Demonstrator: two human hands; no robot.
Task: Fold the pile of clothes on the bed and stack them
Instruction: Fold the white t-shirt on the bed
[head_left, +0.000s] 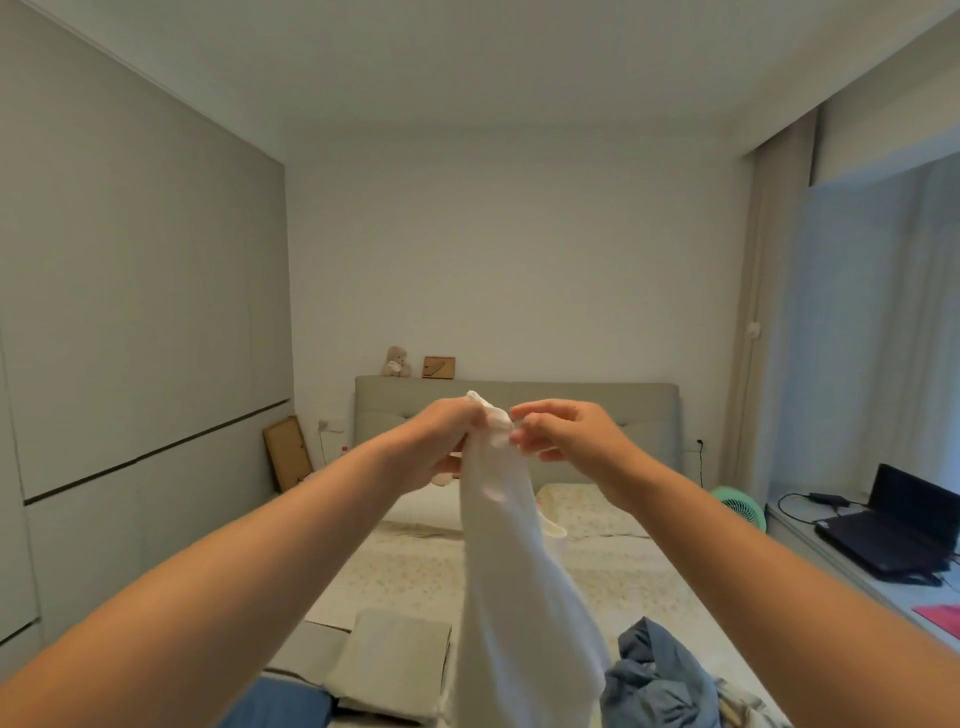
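Head view: we have both hands raised over the bed (415, 577), meeting at the top of a white garment (511, 561). Left hand (447, 441) is clamped on the bunched top edge, fingers curled round the cloth. Right hand (558, 431) pinches the same edge just beside it, thumb and forefinger on the fabric, other fingers loosely spread. Hands are close together, nearly touching.

Garment hangs free from that grip, draping down toward the near edge of the frame. We judge it is held high so its weight pulls it straight and the right hand can find a seam or corner before spreading it.

On the bed, near left: a folded pale piece (395, 660) on flat cloth, with a blue item (283, 704) at the near edge. Probably the stack so far. Near right: a crumpled blue heap (660, 675), unfolded.

Judgement: fold of white item not yet begun; heap still to do. Next, hands likely draw apart along the edge.
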